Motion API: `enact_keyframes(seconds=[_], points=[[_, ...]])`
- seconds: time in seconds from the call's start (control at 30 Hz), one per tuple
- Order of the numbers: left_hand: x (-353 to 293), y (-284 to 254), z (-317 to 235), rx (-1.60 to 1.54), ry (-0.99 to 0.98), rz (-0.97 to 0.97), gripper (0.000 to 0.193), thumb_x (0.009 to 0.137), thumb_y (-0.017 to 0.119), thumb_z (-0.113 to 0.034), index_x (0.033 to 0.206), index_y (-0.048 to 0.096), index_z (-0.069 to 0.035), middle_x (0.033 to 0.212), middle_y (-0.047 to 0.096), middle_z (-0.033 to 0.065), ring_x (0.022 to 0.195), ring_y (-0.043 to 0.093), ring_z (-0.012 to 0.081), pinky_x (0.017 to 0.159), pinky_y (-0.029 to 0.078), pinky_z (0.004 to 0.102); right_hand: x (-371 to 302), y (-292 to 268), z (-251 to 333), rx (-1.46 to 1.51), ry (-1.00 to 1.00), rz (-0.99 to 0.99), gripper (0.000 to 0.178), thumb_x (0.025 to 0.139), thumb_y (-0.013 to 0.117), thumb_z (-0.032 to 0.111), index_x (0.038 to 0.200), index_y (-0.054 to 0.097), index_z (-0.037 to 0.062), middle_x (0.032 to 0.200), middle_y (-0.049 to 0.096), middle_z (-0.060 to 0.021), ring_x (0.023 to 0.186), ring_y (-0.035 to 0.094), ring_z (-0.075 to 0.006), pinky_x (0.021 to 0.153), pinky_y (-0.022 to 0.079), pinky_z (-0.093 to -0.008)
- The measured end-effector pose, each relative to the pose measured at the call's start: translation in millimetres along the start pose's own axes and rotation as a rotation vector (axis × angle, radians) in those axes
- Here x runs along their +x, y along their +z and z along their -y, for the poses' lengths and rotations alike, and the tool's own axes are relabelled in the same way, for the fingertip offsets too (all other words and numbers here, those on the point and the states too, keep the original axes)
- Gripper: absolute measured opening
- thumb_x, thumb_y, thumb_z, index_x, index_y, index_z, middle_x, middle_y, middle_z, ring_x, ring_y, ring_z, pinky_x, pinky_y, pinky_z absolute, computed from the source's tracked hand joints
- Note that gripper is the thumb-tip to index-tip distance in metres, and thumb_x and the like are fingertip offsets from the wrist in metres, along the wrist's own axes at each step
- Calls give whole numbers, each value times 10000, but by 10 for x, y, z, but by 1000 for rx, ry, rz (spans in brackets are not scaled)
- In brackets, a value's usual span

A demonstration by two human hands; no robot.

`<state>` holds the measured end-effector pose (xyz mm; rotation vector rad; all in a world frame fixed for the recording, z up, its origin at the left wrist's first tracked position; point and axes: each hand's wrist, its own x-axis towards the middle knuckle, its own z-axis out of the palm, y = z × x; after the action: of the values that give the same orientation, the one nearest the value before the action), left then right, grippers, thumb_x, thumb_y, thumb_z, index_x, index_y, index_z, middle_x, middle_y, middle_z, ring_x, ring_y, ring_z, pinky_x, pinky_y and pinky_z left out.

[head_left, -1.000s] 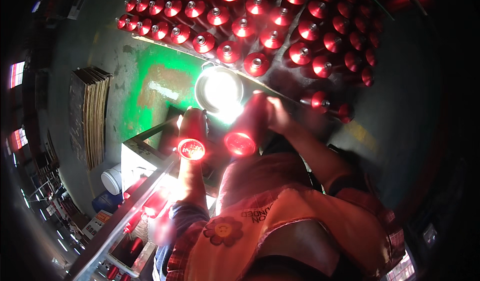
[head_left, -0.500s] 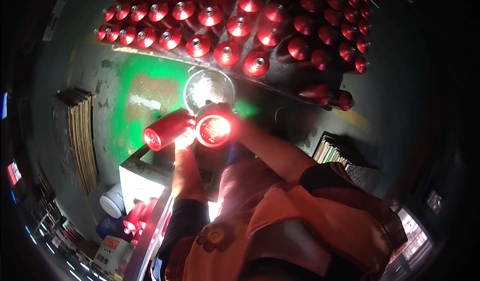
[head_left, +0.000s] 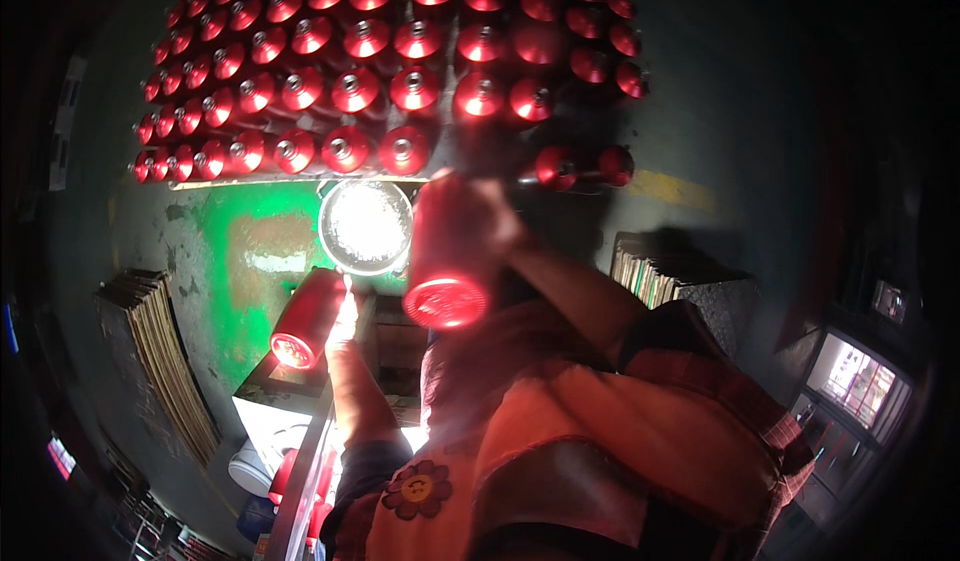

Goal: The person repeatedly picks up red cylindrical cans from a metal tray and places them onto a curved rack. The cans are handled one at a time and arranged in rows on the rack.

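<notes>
My left hand point(head_left: 343, 321) is closed round the neck end of a red metal cylinder point(head_left: 311, 309), which tilts with its round base toward the lower left. In my right hand point(head_left: 497, 213), blurred by motion, is a second red metal cylinder point(head_left: 448, 246). Its base faces down toward me, and its top end is blurred near the row of standing cylinders. A round metal pail point(head_left: 322, 229) with brightly lit contents sits between the two held cylinders, slightly beyond them.
Many red cylinders point(head_left: 345, 148) with conical tops stand in rows across the far side. Two point(head_left: 557, 168) tilt at their near right end. Stacked flat boards point(head_left: 165, 361) are at the left, another stack point(head_left: 650, 276) at the right. A bench point(head_left: 270, 386) is near my left arm.
The two held cylinders, close together before, are now apart: the left one lower left, the right one to the right. The view has shifted, and the pail shows more fully.
</notes>
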<state>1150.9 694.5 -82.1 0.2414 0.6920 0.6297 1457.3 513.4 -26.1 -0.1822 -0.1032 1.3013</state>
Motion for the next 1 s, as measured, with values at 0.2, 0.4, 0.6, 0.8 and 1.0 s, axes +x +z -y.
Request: enact_keyframes(seconds=[0.2, 0.4, 0.6, 0.8, 1.0], points=[[26, 1049, 73, 1025, 185, -59, 503, 992, 514, -379, 1350, 500, -24, 1281, 612, 168, 1124, 606, 309, 958, 492, 417, -1210, 1345, 2548, -1045, -501, -338, 588, 880, 627, 284, 1409, 475, 76, 1346, 535, -128, 1225, 539, -255, 1064, 428, -383], [59, 2278, 769, 1125, 373, 165, 402, 801, 761, -110, 1178, 686, 6, 1249, 641, 139, 1160, 585, 233, 1023, 437, 357, -1331, 1550, 3241, -2091, -603, -283, 476, 789, 746, 137, 1256, 661, 170, 1391, 500, -101, 1239, 504, -244, 1028, 431, -352], [374, 2808, 1706, 1526, 954, 280, 374, 687, 856, -131, 1050, 769, -118, 1297, 612, 96, 1183, 561, 246, 1015, 442, 379, -983, 733, 3174, -2406, -477, -172, 447, 708, 796, 121, 1116, 746, 298, 1413, 478, -46, 1138, 519, -290, 1006, 426, -391], [748, 2666, 2219, 1684, 1121, 215, 416, 650, 877, -180, 1048, 773, -244, 1364, 553, 20, 1260, 463, 319, 1034, 440, 444, -799, 5, 3011, -2362, -204, -100, 431, 724, 793, 139, 1120, 741, 299, 1458, 417, -54, 1249, 461, -300, 1059, 381, -422], [660, 2508, 2270, 1702, 942, 323, 435, 660, 840, -98, 1046, 773, -288, 1534, 368, 98, 1368, 327, 415, 1101, 369, 505, -812, 39, 2941, -2510, -182, -5, 439, 709, 801, 146, 1120, 740, 287, 1498, 391, -94, 1310, 386, -371, 1095, 359, -439]])
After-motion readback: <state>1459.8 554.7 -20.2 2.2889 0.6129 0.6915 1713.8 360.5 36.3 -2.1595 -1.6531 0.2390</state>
